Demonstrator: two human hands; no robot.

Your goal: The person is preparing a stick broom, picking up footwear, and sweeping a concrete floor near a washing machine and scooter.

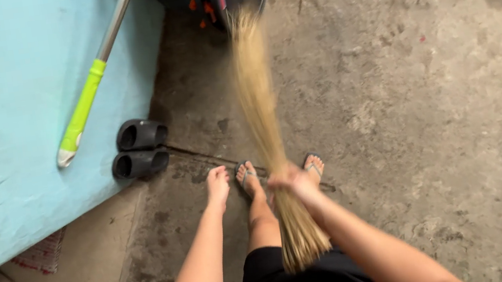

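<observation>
Right hand point(292, 181) clenched, left hand point(218, 183) seemingly loose

Single head-worn view, looking steeply down from standing height at the concrete floor point(446, 133). Own arms and feet enter from the bottom edge, close to the lens. Light-blue wall point(5, 116) fills the upper left, left of the floor. No second view.

Concrete floor point(446, 133), black slippers point(139, 147) (paired)

Straw broom point(266, 132) in your right-hand fingers point(283, 181): long tan bundle, blurred, stretching beyond fingers toward dark bin, flared end behind.
</observation>
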